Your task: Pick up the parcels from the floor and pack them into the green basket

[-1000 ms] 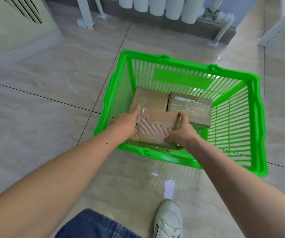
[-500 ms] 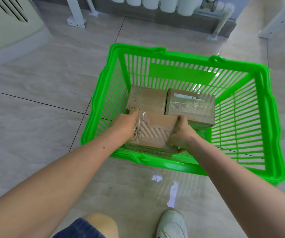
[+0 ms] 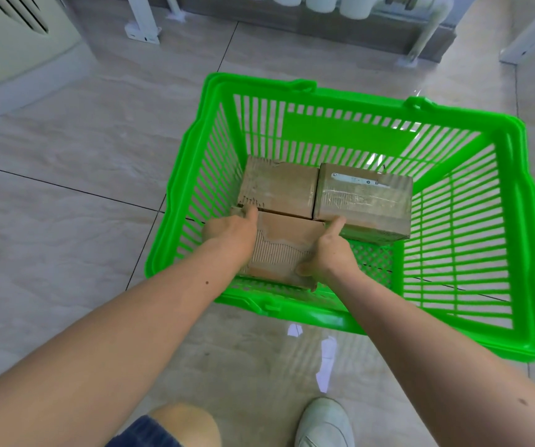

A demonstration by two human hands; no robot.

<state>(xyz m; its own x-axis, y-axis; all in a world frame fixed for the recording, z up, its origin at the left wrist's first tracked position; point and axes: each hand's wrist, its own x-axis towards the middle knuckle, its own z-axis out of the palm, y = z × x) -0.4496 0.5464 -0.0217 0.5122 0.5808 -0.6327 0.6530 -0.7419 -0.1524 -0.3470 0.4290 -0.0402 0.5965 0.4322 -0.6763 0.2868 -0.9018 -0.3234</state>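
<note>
Cardboard parcel (image 3: 287,250) clasped in left grip (image 3: 230,232) and right grip (image 3: 327,256); inside green basket (image 3: 517,221).

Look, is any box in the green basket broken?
Yes. The brown cardboard parcel held by the left hand and right hand has its top layer torn off, baring ribbed corrugation.

A single wide-angle head camera looks forward and steeply down, close over the green basket (image 3: 349,321) on the tiled floor (image 3: 66,221), forearms reaching in from the bottom edge.
</note>
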